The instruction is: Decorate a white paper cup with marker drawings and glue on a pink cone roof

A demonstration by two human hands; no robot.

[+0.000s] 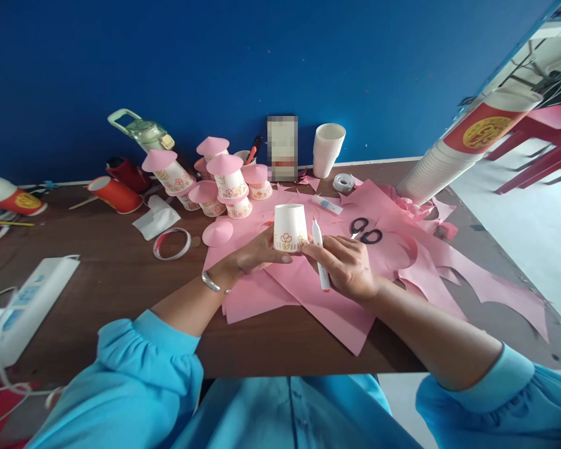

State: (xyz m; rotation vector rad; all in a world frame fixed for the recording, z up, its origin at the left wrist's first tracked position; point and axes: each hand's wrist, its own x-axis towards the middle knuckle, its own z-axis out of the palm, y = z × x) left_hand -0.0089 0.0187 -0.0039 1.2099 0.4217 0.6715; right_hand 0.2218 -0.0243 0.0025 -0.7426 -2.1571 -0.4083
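White paper made up the cup (290, 219), which sat in the left hand (262, 251) above the pink paper (341, 312) on the bench (144, 337). Its wider end faced down, and red flowers with yellowish leaves and short strokes ran around the lower part; the upper wall on this side was bare. The left hand grasped it low, thumb at the near edge. The right hand (350, 268) was closed around 1 marker (320, 252), its reddish tip up and just beside the cup, while the fingers came close to the cup's lower edge; whether they pressed on it, I could not tell.

For neat marking, the left hand's grip needed to be firm enough to stop the cup slipping, yet light enough not to dent the thin wall. Turning the cup a little at a time would have suited the curve better than reaching around it, with fingertips kept off fresh ink and the flowers spaced evenly. The scissors (372, 236) lay to the right, and decorated cups with pink cone tops (225, 164) stood behind, to the left.
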